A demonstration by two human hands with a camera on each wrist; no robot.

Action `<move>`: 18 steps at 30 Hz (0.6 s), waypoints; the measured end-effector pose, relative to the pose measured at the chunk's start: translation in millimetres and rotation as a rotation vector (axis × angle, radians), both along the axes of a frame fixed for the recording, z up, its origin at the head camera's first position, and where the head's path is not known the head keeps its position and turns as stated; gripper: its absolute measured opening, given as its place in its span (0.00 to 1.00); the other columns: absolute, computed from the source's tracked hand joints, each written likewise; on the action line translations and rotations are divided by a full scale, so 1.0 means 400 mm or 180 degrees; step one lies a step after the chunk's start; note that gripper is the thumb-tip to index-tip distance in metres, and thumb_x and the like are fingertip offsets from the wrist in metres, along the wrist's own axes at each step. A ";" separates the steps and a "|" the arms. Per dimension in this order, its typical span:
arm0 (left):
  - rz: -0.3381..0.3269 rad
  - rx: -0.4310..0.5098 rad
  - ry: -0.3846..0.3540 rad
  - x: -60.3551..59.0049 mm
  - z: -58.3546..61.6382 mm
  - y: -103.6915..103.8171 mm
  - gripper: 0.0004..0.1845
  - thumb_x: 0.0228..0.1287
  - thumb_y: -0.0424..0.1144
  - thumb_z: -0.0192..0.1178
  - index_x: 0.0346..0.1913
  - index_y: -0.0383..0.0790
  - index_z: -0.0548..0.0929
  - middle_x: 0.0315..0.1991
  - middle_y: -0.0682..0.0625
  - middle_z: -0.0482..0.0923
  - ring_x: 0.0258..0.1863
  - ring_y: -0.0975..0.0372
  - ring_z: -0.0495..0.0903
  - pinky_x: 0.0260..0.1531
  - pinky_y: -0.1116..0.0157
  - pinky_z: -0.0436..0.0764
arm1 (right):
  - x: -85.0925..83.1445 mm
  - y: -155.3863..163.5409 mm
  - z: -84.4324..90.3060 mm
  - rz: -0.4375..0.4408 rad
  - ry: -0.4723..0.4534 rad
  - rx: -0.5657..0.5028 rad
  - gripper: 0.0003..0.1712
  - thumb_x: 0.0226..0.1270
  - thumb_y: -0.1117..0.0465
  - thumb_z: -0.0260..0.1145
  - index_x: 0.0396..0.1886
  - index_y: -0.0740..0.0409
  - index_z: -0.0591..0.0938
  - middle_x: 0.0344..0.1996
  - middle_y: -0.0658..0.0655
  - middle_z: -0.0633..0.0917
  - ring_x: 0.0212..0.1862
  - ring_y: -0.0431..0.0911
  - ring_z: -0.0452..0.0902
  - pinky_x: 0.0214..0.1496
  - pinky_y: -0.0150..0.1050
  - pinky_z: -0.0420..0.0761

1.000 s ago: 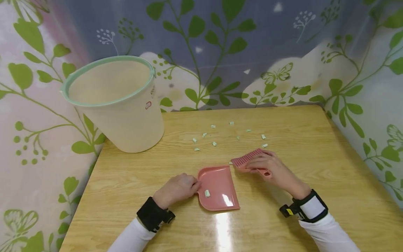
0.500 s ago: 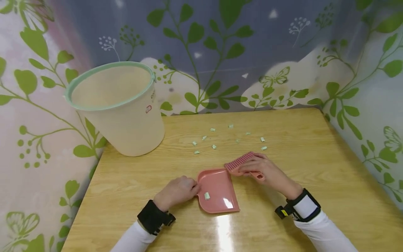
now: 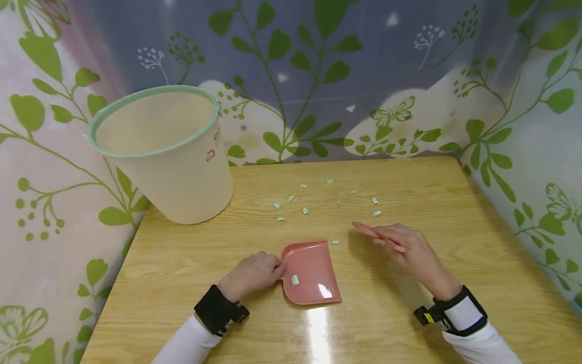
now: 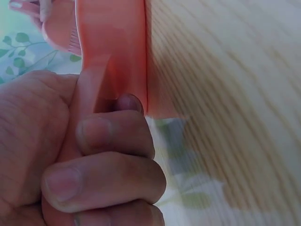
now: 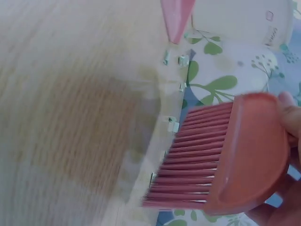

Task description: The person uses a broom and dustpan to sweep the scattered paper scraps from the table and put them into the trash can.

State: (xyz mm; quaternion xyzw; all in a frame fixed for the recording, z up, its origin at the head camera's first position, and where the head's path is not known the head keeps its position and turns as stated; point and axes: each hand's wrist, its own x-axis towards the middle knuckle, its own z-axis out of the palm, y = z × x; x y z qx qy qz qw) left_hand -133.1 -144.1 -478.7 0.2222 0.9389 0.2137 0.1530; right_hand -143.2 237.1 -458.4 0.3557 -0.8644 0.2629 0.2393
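My left hand (image 3: 254, 273) grips the handle of a pink dustpan (image 3: 316, 263). In the left wrist view its fingers (image 4: 113, 179) curl round that handle. One pale green scrap (image 3: 295, 280) lies in the pan. Another small scrap (image 3: 335, 242) rests on the table just right of the pan's far corner. My right hand (image 3: 411, 253) holds a pink brush (image 3: 366, 230), raised a little over the table, to the right of the pan. The right wrist view shows the brush's ribbed, dark pink bristles (image 5: 193, 160) in the air, with a shadow beneath.
Several pale green scraps, one of them a scrap (image 3: 305, 211) near the middle, are scattered across the far part of the wooden table (image 3: 204, 263). A tall whitish bin (image 3: 182, 182) with a green rim stands at the back left. Leaf-patterned cloth (image 3: 282, 101) surrounds the table.
My right hand first drew the brush left to the pan's far corner, then lifted it back to the right and turned it. The scrap by that corner is uncovered. The left hand keeps its grip.
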 end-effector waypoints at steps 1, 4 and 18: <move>0.0007 0.0010 -0.0008 -0.001 0.001 -0.002 0.25 0.81 0.44 0.54 0.19 0.47 0.72 0.16 0.57 0.62 0.15 0.65 0.66 0.19 0.68 0.63 | 0.004 -0.005 -0.001 -0.0077 0.0067 0.0028 0.12 0.74 0.62 0.70 0.50 0.65 0.89 0.43 0.60 0.91 0.42 0.55 0.89 0.42 0.52 0.86; 0.0030 0.0036 -0.0036 -0.004 0.004 -0.006 0.24 0.81 0.44 0.54 0.20 0.47 0.72 0.16 0.57 0.63 0.15 0.65 0.66 0.19 0.68 0.63 | 0.013 -0.022 -0.010 -0.0301 0.0259 0.0229 0.16 0.74 0.59 0.71 0.49 0.69 0.88 0.40 0.63 0.91 0.40 0.59 0.89 0.38 0.54 0.87; 0.0065 -0.0040 0.0047 -0.036 0.010 -0.005 0.24 0.81 0.43 0.54 0.20 0.45 0.73 0.17 0.56 0.61 0.17 0.65 0.66 0.21 0.67 0.64 | 0.007 -0.162 -0.044 -0.0500 0.0213 0.0168 0.19 0.61 0.69 0.76 0.52 0.70 0.87 0.40 0.66 0.91 0.40 0.59 0.90 0.39 0.53 0.87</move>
